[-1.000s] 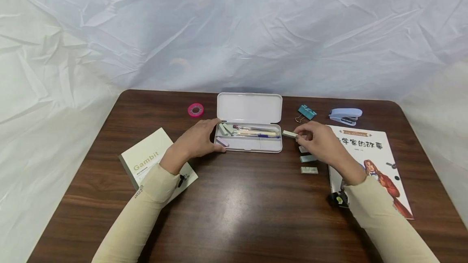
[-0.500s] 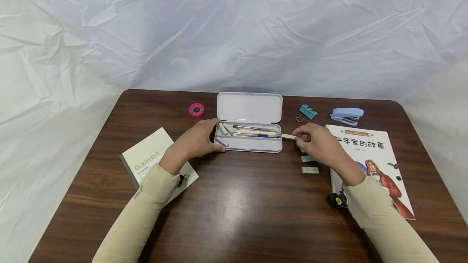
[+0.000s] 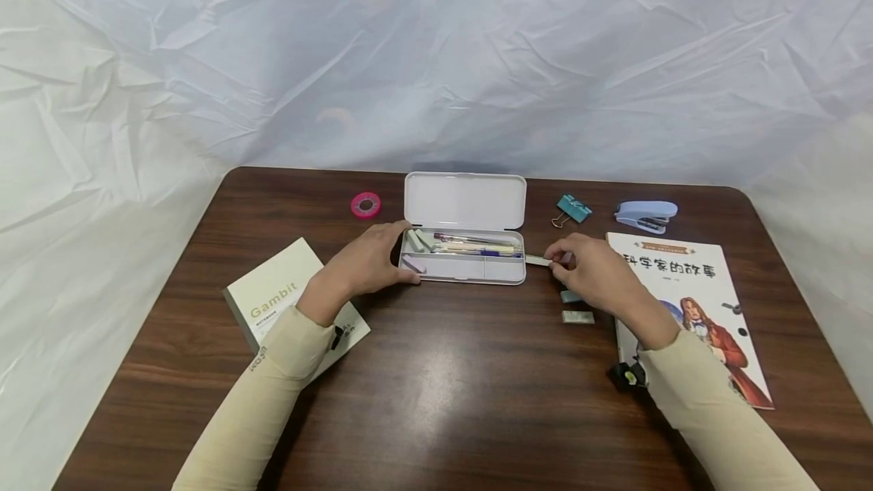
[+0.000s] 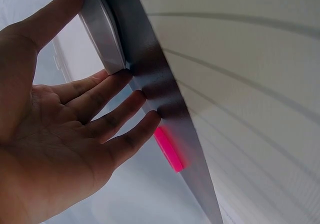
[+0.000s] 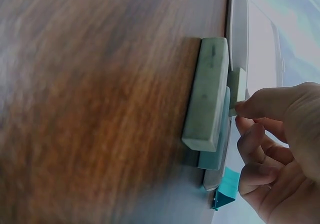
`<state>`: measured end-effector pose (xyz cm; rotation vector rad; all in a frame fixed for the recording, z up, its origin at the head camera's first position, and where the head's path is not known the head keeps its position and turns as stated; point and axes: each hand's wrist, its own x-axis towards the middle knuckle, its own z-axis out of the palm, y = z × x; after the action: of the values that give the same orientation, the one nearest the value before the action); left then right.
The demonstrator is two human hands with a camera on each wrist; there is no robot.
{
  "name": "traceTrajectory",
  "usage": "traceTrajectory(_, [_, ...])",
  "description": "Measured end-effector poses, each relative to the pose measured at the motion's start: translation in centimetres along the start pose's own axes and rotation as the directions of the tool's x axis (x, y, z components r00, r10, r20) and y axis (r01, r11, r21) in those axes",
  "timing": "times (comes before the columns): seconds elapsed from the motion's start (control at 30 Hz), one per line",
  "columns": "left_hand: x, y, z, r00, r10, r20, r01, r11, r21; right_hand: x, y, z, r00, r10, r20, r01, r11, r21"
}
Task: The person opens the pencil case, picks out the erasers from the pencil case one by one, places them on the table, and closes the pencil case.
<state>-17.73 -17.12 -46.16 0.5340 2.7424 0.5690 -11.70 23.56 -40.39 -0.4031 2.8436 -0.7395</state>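
Observation:
A white pencil case (image 3: 470,271) lies with its lid (image 3: 465,201) raised. My left hand (image 3: 364,260) holds its left end between thumb and fingers; in the left wrist view the thumb and a fingertip touch the case's edges (image 4: 102,32). Pens (image 3: 477,246) and several small erasers (image 3: 417,241) fill the back compartment, with a purplish one (image 3: 414,264) in the front. At the case's right end my right hand (image 3: 596,271) pinches a pale green eraser (image 5: 238,87) between thumb and finger. Two more erasers lie near that hand, a bluish one (image 5: 212,156) and a greenish one (image 3: 577,317).
A notebook (image 3: 273,298) lies at the left, partly under the left arm, and a pink tape roll (image 3: 365,204) behind it. At the back right are a teal binder clip (image 3: 574,208) and a blue stapler (image 3: 646,214). A picture book (image 3: 696,309) lies under the right forearm.
My right hand has moved slightly toward the front with the pinched eraser, which now sits lower beside the case's right end. The left hand and the case have stayed still.

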Motion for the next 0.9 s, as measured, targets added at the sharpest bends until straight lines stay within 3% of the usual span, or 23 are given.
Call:
traceTrajectory(0.43, [-1.0, 1.5, -1.4, 1.0, -0.001, 0.022, 0.002, 0.999, -0.05, 0.0, -0.2, 0.2, 1.0, 0.004, -0.016, -0.004, 1.0, -0.009])
traceTrajectory(0.67, [-0.2, -0.2, -0.2, 1.0, 0.015, 0.002, -0.015, 1.0, -0.018, 0.1, -0.3, 0.3, 1.0, 0.005, -0.019, -0.005, 1.0, -0.002])
traceTrajectory(0.9, [-0.1, -0.4, 0.0, 1.0, -0.003, 0.0, 0.003, 1.0, -0.012, 0.3, -0.5, 0.5, 0.999, -0.008, -0.036, 0.007, 1.0, -0.012])
